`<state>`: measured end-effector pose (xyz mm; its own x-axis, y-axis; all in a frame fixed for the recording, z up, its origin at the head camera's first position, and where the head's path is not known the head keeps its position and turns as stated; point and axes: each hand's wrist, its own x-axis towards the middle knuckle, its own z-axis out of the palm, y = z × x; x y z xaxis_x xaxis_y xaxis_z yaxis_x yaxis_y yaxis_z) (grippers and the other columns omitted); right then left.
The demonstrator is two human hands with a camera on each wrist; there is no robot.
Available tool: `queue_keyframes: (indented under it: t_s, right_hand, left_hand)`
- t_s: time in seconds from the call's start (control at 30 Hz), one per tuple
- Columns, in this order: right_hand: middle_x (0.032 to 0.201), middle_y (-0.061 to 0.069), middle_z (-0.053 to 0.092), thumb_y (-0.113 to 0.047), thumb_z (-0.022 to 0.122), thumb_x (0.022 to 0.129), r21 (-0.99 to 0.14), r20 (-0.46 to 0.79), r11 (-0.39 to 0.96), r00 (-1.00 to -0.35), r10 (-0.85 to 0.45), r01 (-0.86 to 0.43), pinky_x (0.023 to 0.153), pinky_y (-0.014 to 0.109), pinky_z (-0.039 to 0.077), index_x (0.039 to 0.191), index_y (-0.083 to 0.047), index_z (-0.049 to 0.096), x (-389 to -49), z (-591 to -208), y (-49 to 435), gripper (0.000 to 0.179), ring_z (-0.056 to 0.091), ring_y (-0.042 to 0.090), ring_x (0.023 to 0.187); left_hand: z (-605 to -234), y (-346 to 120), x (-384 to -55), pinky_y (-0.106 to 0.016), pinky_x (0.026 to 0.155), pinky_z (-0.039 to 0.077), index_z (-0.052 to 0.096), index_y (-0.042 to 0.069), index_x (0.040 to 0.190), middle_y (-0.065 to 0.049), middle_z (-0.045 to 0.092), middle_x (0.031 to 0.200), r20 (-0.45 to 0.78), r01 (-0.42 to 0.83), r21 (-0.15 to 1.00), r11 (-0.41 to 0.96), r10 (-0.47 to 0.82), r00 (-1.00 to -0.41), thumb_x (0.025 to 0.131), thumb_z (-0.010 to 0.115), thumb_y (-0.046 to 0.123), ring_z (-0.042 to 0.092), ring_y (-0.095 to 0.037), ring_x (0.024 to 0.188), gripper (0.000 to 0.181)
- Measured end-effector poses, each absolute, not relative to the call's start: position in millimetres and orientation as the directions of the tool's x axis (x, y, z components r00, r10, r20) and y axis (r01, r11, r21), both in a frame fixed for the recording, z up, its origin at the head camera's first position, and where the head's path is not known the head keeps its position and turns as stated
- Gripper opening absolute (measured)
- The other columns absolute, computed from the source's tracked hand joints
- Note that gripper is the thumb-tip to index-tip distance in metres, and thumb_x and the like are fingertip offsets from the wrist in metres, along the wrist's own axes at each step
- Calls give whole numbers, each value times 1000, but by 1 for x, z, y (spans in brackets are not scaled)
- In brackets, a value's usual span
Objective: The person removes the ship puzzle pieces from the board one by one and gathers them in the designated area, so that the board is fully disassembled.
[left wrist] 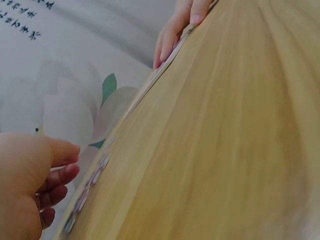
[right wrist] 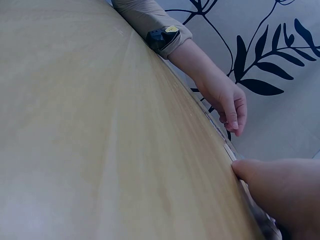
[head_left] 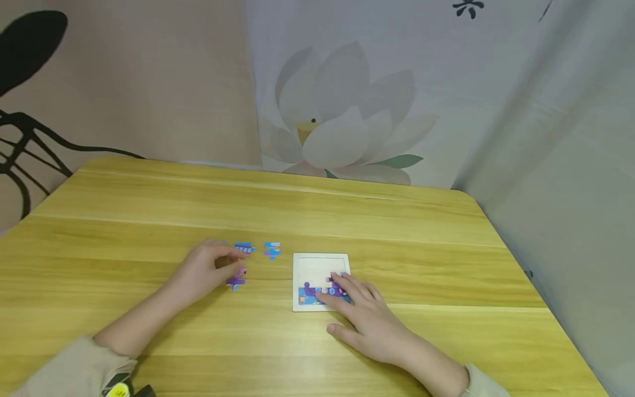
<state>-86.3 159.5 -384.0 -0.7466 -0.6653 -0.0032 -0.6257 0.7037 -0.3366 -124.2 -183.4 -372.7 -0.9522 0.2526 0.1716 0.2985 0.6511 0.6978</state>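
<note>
My left hand (head_left: 208,266) hovers just above loose jigsaw pieces at the middle left of the table, fingers bent loosely and nothing visible between them. Partly under it lie a blue-and-striped piece (head_left: 244,248) and a purple piece (head_left: 237,282). Another blue piece (head_left: 272,251) lies a little to the right. The square white puzzle tray (head_left: 295,275) has joined blue and purple pieces (head_left: 308,296) along its bottom; its upper part is bare. Over the tray's right side, my right hand (head_left: 369,318) rests with spread fingers, hiding some of the pieces there.
The wooden table (head_left: 421,264) stretches around the tray on all sides. Behind it hangs a cloth backdrop (head_left: 198,82) printed with a flower, and a pale curtain (head_left: 560,182) runs along the right edge. A dark device (right wrist: 162,37) sits on my left wrist.
</note>
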Motion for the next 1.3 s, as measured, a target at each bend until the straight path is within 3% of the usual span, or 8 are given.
queue_keyframes:
  t_s: [0.33, 0.63, 0.93, 1.3]
  right_hand:
    - [159, 1, 11, -50, 45, 98, -344, -11, 715, -759, -651, -608, 109, 57, 8, 147, -39, 34, -85, -384, 159, 52, 7, 22, 144]
    - [160, 3, 7, -53, 43, 98, -342, -26, 734, -775, -631, -586, 109, 58, 9, 147, -42, 33, -84, -384, 159, 51, 3, 24, 144]
    - [159, 11, 0, -54, 43, 97, -364, -47, 749, -792, -609, -554, 109, 58, 9, 146, -46, 31, -83, -383, 159, 51, 1, 28, 144]
    - [158, 12, 0, -55, 42, 97, -366, -50, 750, -793, -607, -551, 110, 57, 10, 146, -46, 31, -84, -383, 159, 52, 0, 27, 144]
  left_hand:
    - [-375, -166, -123, -25, 63, 46, 73, 7, 97, 5, 56, 79, 194, 343, 733, 587, 304, -933, 87, 71, 8, 48, -17, 77, 11]
    - [-378, -152, -126, -27, 67, 46, 74, 11, 93, 7, 59, 82, 168, 329, 763, 556, 321, -932, 86, 72, 9, 49, -17, 78, 8]
    - [-381, -137, -129, -35, 79, 48, 75, 14, 94, 9, 67, 92, 175, 362, 740, 567, 356, -918, 85, 73, 12, 56, -15, 91, 9]
    - [-382, -120, -133, -35, 80, 47, 75, 14, 95, 8, 66, 91, 136, 367, 747, 555, 412, -901, 87, 71, 16, 56, -14, 90, 9]
